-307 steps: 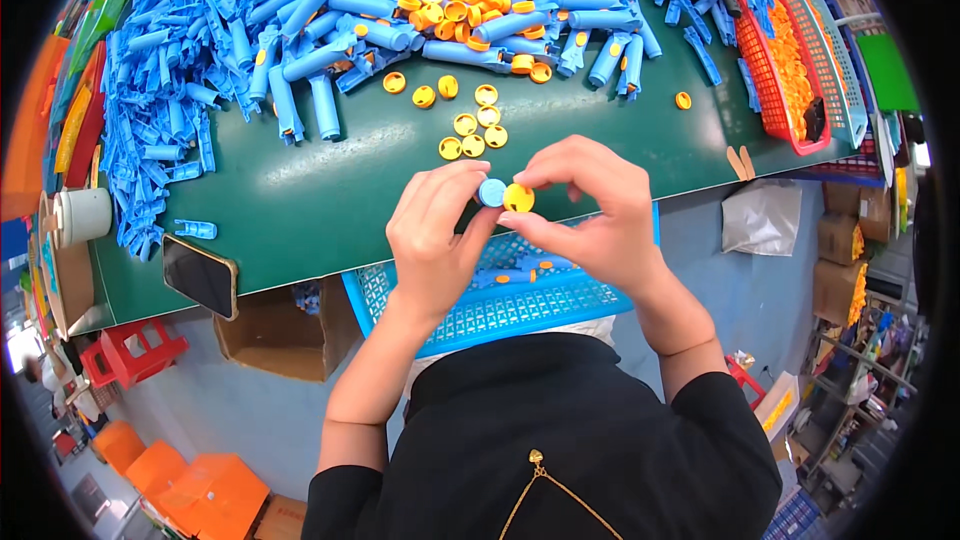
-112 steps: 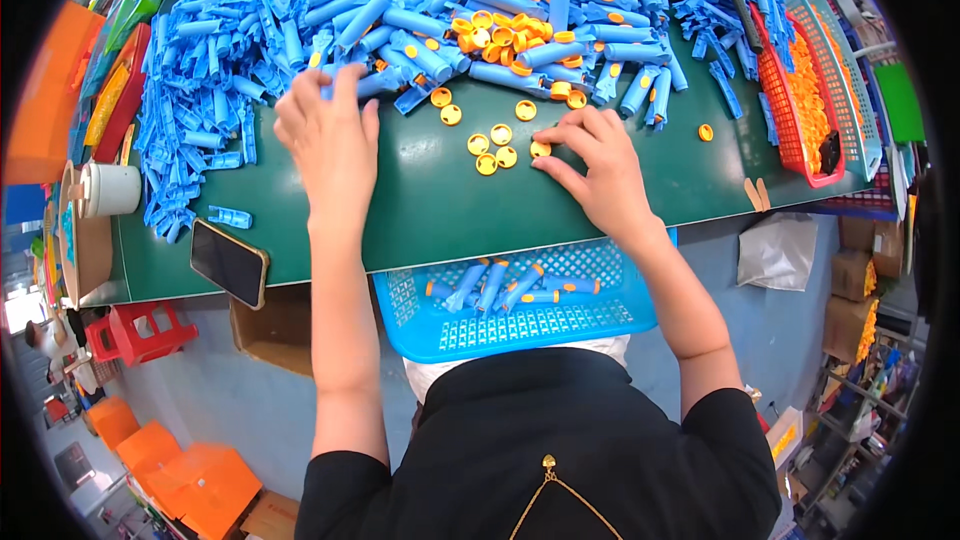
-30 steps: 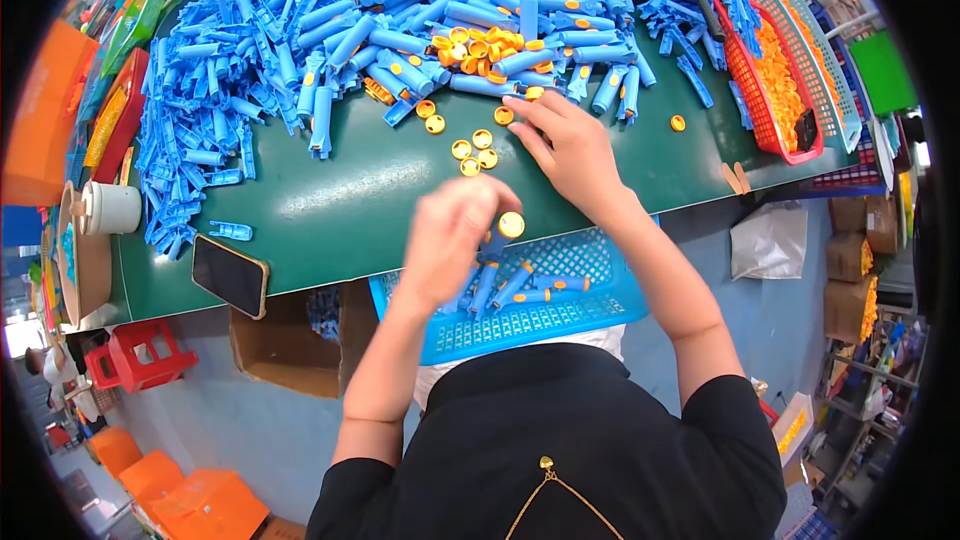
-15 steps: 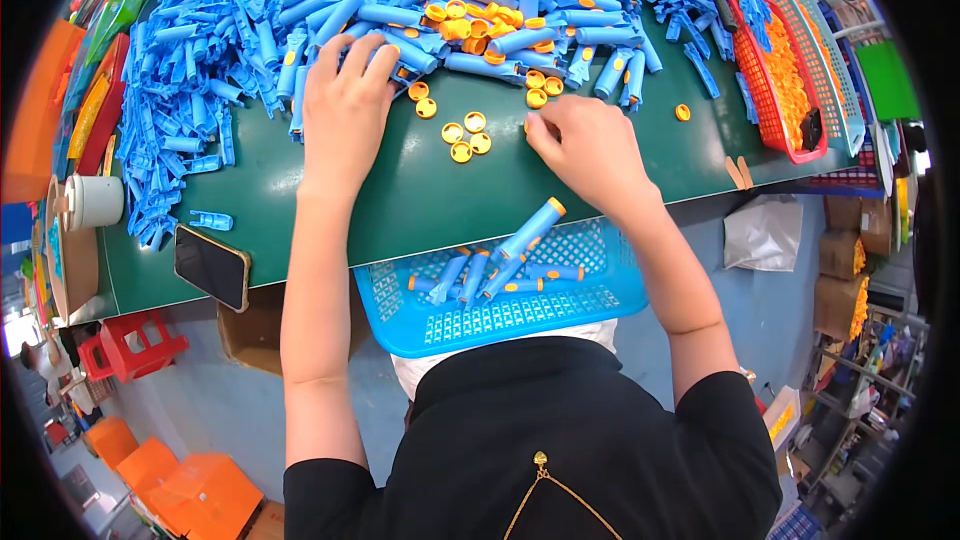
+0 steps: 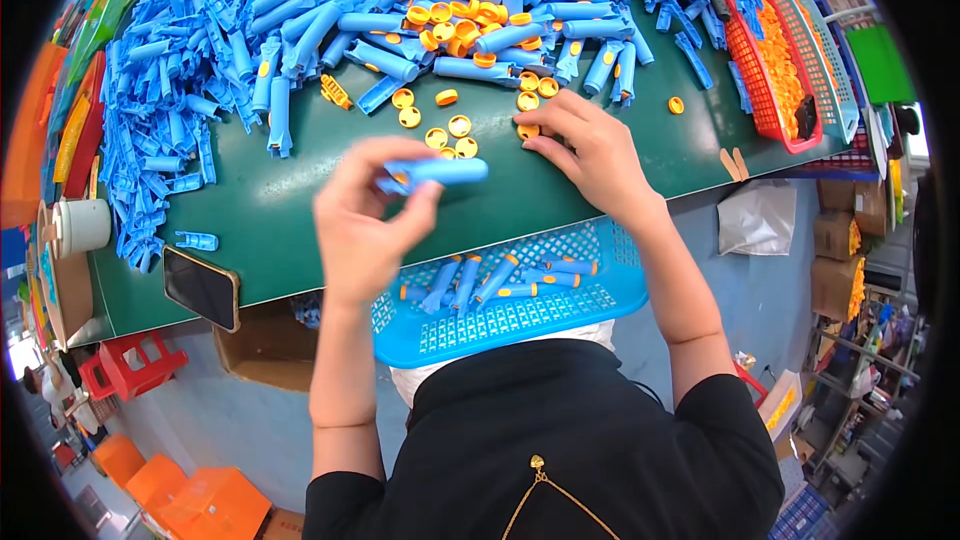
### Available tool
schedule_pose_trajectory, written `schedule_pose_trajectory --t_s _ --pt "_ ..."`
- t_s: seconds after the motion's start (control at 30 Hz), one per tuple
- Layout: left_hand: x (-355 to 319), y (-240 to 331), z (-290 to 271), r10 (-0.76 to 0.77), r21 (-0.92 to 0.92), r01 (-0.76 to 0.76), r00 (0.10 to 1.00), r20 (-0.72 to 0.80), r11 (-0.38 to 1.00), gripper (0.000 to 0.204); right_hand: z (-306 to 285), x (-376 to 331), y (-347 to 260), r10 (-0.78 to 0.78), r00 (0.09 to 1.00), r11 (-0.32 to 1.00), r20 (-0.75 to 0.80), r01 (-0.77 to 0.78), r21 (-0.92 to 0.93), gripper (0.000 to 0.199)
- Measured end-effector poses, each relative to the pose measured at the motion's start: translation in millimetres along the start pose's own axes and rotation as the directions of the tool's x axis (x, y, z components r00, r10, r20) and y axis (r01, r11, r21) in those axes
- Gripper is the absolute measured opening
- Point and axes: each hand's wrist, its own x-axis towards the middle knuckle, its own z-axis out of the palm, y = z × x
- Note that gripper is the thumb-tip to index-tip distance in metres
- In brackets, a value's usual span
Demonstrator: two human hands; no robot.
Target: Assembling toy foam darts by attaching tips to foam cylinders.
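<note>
L hand [image 5: 365,215] is up over the green tabletop [image 5: 265,190], thumb & fingers wrapped on a blue tube [image 5: 452,171], held approx. level, its plain blue end pointing R; tube a bit blurred, orange spot near the palm end. R hand [image 5: 592,155] is down at the tabletop, thumb & index pinching an orange cap [image 5: 529,131]; can't tell if it's lifted. Loose caps [image 5: 459,126] lie btwn & beyond the hands, mostly flat, one on edge. Behind: big pile of blue tubes [image 5: 385,60] w/ a heap of orange caps [image 5: 462,30] on its near side. Below the table's near edge, a blue mesh basket [image 5: 505,332] holds several tubes w/ orange ends [image 5: 497,278]. Far R: red basket [image 5: 762,105] full of orange pcs. L side: dark-screened phone [image 5: 200,287] at the edge, small blue clip-shaped pc [image 5: 197,240] near it.
</note>
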Motion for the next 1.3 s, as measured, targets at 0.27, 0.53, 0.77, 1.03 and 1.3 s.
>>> schedule_pose_trajectory --t_s 0.27,0.53,0.77,1.03,1.3 --pt "-21 10 21 0.211 0.786 -0.302 0.952 0.221 0.54 0.033 -3 -6 -4 0.015 1.0 0.999 -0.001 -0.015 -0.048 0.024" --pt "-19 5 33 0.231 0.386 -0.256 0.967 0.109 0.886 0.032 -20 -16 -36 0.098 0.995 0.902 0.015 -0.095 0.42 0.026" --pt "-26 -12 45 0.32 0.305 -0.31 0.947 0.016 0.901 0.035 -15 -10 -59 -0.074 0.989 0.941 -0.13 0.112 0.319 0.03" --pt "-34 -22 51 0.294 0.261 -0.276 0.955 -0.03 0.925 0.035 -11 -13 -69 -0.115 0.979 0.975 -0.17 0.145 0.171 0.032" --pt "-31 -24 55 0.373 0.307 -0.338 0.926 -0.061 0.89 0.039 -7 -19 -76 -0.047 0.982 0.98 -0.181 0.08 0.182 0.031"
